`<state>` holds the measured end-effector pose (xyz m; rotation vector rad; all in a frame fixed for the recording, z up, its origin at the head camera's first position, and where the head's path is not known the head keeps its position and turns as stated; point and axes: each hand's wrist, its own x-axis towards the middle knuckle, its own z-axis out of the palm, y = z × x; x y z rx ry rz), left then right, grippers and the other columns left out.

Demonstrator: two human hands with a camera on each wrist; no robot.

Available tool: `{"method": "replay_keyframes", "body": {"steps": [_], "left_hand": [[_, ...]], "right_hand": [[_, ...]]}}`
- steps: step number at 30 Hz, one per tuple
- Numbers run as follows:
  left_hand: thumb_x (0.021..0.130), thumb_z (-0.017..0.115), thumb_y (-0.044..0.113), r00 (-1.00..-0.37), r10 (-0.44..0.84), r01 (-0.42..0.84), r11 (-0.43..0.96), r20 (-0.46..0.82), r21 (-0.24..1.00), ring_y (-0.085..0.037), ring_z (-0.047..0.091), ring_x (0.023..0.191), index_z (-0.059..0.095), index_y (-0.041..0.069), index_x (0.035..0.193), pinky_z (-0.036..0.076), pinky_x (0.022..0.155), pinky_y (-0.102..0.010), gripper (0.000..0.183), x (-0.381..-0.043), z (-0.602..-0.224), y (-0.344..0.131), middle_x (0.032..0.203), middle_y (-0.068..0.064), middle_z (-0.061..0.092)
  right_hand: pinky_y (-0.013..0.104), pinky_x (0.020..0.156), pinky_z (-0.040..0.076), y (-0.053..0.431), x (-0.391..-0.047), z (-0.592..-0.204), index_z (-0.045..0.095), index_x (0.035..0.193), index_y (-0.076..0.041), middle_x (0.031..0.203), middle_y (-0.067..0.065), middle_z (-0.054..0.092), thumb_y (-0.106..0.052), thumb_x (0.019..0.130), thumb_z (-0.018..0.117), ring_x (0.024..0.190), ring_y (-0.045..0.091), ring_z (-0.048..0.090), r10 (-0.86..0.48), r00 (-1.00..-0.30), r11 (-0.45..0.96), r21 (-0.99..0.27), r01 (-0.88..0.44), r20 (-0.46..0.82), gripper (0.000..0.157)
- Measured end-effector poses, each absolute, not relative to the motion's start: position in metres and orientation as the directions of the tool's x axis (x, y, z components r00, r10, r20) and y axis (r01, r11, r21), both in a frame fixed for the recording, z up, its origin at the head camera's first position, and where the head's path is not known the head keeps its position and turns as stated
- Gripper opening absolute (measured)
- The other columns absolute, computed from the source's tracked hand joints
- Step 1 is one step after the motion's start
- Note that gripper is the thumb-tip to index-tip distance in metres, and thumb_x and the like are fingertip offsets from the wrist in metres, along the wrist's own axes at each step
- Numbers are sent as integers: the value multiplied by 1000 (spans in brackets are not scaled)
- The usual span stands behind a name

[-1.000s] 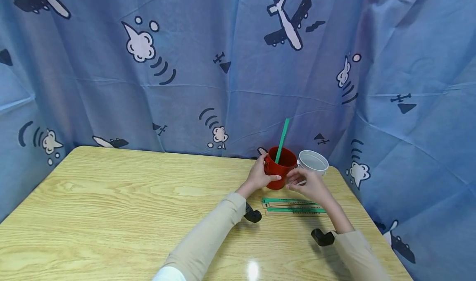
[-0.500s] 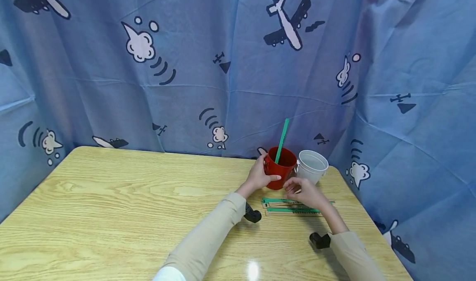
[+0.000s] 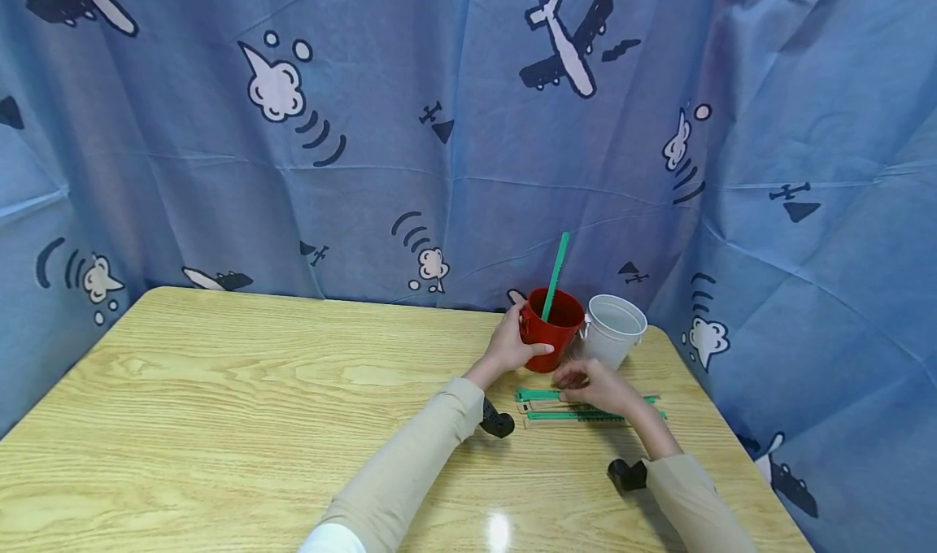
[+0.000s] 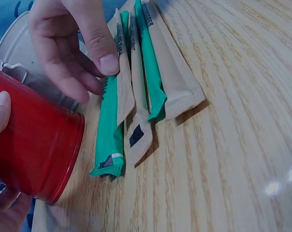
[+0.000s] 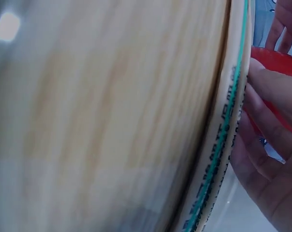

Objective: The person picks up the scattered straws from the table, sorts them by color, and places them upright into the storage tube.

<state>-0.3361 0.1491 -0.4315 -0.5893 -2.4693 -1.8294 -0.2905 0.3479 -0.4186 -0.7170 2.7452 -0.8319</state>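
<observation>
My left hand [image 3: 508, 341] grips a small red pail [image 3: 565, 337] at its left side, with the thumb across the front. A long green paper-wrapped stick [image 3: 555, 276] leans upright inside the pail. My right hand [image 3: 602, 386] is over several similar slim wrapped sticks [image 4: 151, 63], green and brown with dark print, lying side by side on the table. In the left wrist view its thumb [image 4: 109, 64] touches the packets at the pail side, and its loosely bent fingers are just left of them. The right wrist view shows these fingers [image 5: 267, 116] along the packets' edge.
A white pail [image 3: 611, 333] stands right beside the red one, near the back right table corner. The wooden table [image 3: 256, 407] extends far to the left. A blue curtain [image 3: 366, 130] printed with aeroplanes hangs behind and at the sides.
My right hand has moved down and slightly left, from the front of the red pail to the wrapped sticks, which have shifted slightly. My left hand and the red pail have stayed in place.
</observation>
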Motion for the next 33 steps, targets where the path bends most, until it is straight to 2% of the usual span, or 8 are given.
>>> {"method": "replay_keyframes", "body": {"steps": [5, 8, 16, 22, 33], "left_hand": [[81, 77, 17, -930, 286, 307, 254, 232, 917, -30, 48, 128, 28, 2, 148, 46, 103, -40, 84, -336, -431, 149, 143, -15, 45], [81, 77, 17, -929, 285, 309, 255, 235, 916, -30, 48, 128, 28, 2, 147, 46, 103, -41, 84, -335, -431, 150, 143, -15, 45], [82, 76, 16, -926, 293, 311, 238, 237, 920, -30, 47, 128, 27, 3, 147, 47, 102, -40, 83, -334, -430, 149, 144, -14, 44], [82, 76, 16, -920, 296, 330, 230, 258, 916, -30, 48, 127, 28, 2, 147, 47, 102, -41, 81, -335, -431, 149, 143, -14, 44], [81, 77, 16, -922, 286, 334, 241, 262, 911, -30, 48, 128, 29, 1, 146, 46, 103, -41, 82, -337, -433, 150, 143, -15, 45]], "right_hand": [[35, 81, 57, 349, -290, -419, 71, 105, -1, 98, 11, 72, -7, 86, 70, 89, 22, 67, -523, -850, 732, -539, -415, -55, 20], [37, 81, 57, 349, -289, -419, 71, 104, -1, 99, 11, 73, -8, 86, 69, 90, 23, 68, -521, -851, 738, -538, -408, -69, 19], [36, 80, 57, 349, -288, -418, 72, 100, -3, 96, 8, 72, -9, 87, 68, 87, 19, 67, -530, -843, 744, -524, -414, -87, 15], [28, 78, 56, 349, -288, -417, 69, 99, -5, 92, 4, 70, -9, 88, 67, 82, 10, 62, -549, -830, 734, -534, -419, -103, 11], [21, 77, 53, 348, -286, -415, 67, 97, -8, 90, 0, 68, -9, 85, 71, 80, 7, 58, -565, -820, 723, -536, -436, -95, 12]]}}
